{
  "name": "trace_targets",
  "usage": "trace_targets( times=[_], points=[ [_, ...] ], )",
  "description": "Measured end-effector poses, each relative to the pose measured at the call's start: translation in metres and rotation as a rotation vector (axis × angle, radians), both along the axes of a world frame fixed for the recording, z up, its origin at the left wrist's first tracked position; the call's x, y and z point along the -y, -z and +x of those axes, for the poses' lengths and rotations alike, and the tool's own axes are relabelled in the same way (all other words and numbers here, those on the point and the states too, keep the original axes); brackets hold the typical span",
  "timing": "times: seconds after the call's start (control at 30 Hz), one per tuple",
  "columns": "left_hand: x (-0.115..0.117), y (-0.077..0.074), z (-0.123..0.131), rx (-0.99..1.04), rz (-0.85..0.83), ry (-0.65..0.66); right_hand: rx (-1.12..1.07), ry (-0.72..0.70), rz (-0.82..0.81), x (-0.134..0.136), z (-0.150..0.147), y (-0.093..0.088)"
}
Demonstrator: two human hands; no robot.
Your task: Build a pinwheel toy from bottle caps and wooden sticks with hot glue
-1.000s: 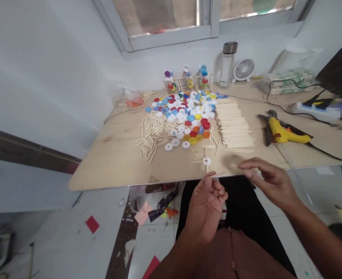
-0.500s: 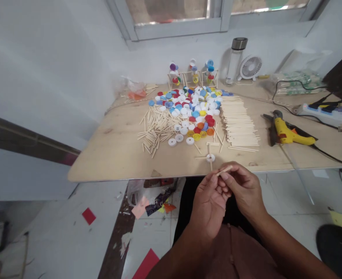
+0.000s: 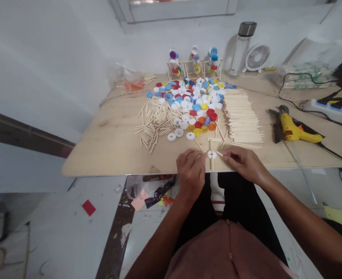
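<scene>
Left hand (image 3: 191, 172) and right hand (image 3: 243, 162) each pinch a wooden stick (image 3: 219, 154) at 9 and 3 o'clock of a white bottle cap (image 3: 212, 154) on the table (image 3: 107, 155).

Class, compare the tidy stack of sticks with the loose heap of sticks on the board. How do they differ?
The stack of sticks lies in neat, parallel rows, while the heap of sticks lies scattered at crossing angles. The stack's sticks look longer than the heap's short pieces. The stack sits right of the bottle caps, the heap left. Both are pale wood on the board.
</scene>
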State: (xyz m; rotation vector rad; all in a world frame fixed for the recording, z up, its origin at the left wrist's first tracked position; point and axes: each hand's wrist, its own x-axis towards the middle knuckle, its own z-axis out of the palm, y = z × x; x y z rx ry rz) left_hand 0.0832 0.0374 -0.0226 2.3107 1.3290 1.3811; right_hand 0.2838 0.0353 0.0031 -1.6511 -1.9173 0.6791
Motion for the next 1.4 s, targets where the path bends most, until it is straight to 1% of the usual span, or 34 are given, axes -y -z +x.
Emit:
trace_targets(
  times=[0.17, 0.27, 0.37, 0.63, 0.83, 1.4],
  points=[
    [-0.015, 0.002, -0.004, -0.098, 0.028, 0.08, 0.082, -0.085, 0.058, -0.007, 0.0, -0.004],
    [-0.02, 0.001, -0.006, -0.118, 0.01, 0.121, 0.107, -0.141, 0.066, -0.01, 0.003, -0.005],
    [-0.022, 0.0, -0.006, -0.136, -0.024, 0.139, 0.108, -0.162, 0.071, -0.011, 0.005, -0.003],
    [-0.024, 0.001, -0.006, -0.17, -0.024, 0.16, 0.128, -0.186, 0.085, -0.014, 0.005, -0.003],
    [-0.025, 0.003, -0.005, -0.176, -0.02, 0.149, 0.138, -0.206, 0.094, -0.015, 0.005, -0.005],
    [-0.025, 0.002, -0.004, -0.192, -0.051, 0.152, 0.175, -0.241, 0.074, -0.019, 0.007, -0.005]
  ],
)
